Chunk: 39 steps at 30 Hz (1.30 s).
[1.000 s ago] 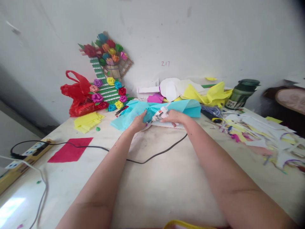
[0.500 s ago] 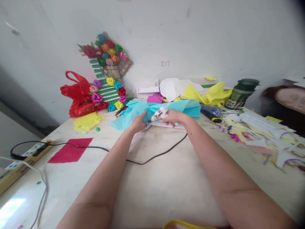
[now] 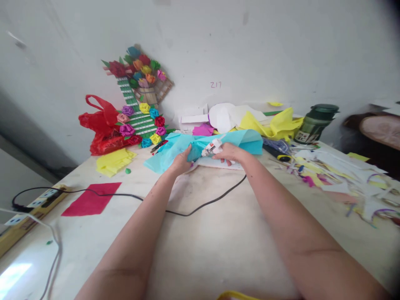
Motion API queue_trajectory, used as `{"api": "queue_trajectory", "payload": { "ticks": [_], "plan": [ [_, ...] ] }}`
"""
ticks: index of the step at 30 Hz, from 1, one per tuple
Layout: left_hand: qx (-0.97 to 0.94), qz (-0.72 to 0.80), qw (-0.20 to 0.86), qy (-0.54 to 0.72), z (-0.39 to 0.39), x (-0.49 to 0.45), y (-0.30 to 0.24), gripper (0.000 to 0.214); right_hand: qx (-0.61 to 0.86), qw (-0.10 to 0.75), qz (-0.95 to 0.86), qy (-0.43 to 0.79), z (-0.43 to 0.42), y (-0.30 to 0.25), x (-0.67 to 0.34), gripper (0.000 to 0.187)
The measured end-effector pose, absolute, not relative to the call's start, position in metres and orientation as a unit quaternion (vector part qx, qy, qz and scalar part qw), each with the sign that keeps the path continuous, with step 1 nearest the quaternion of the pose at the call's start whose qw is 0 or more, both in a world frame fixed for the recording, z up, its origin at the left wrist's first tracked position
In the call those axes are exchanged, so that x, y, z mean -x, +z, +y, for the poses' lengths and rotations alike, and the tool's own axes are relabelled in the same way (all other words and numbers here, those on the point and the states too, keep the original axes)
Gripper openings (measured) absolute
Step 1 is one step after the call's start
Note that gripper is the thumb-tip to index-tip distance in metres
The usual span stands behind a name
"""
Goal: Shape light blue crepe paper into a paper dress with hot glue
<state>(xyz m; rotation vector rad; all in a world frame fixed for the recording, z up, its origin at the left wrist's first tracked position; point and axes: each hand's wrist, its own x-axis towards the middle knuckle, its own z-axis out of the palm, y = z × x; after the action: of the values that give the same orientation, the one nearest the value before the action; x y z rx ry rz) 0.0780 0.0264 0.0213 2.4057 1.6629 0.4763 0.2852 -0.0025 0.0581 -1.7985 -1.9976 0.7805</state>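
My left hand [image 3: 181,161] pinches a folded piece of light blue paper [image 3: 200,146] at the far middle of the table [image 3: 200,233]. My right hand [image 3: 229,153] is wrapped round a white glue gun [image 3: 212,148], whose nozzle points left into the blue paper. A black cord [image 3: 200,206] runs from the gun across the table to a power strip [image 3: 37,204] at the left edge.
A craft frame with several paper roses [image 3: 140,100] leans on the wall beside a red plastic bag [image 3: 101,129]. Yellow paper [image 3: 114,160] and a red sheet [image 3: 89,199] lie left. Yellow and white paper [image 3: 271,121], a green jar [image 3: 315,123] and paper scraps [image 3: 343,175] lie right.
Both hands have stayed at the blue paper, the glue gun shifting slightly up and to the right. The view has tilted a little.
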Motion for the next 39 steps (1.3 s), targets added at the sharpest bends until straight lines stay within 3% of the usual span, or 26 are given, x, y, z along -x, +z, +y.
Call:
{"api": "queue_trajectory", "payload": {
  "ticks": [12, 39],
  "plan": [
    [-0.800, 0.568, 0.101, 0.163, 0.025, -0.079, 0.023, 0.080, 0.660, 0.153, -0.700, 0.227, 0.011, 0.045, -0.283, 0.023],
    [-0.805, 0.563, 0.090, 0.164, 0.027, -0.078, 0.020, 0.078, 0.633, 0.132, -0.707, 0.288, -0.007, 0.062, -0.279, 0.029]
  ]
}}
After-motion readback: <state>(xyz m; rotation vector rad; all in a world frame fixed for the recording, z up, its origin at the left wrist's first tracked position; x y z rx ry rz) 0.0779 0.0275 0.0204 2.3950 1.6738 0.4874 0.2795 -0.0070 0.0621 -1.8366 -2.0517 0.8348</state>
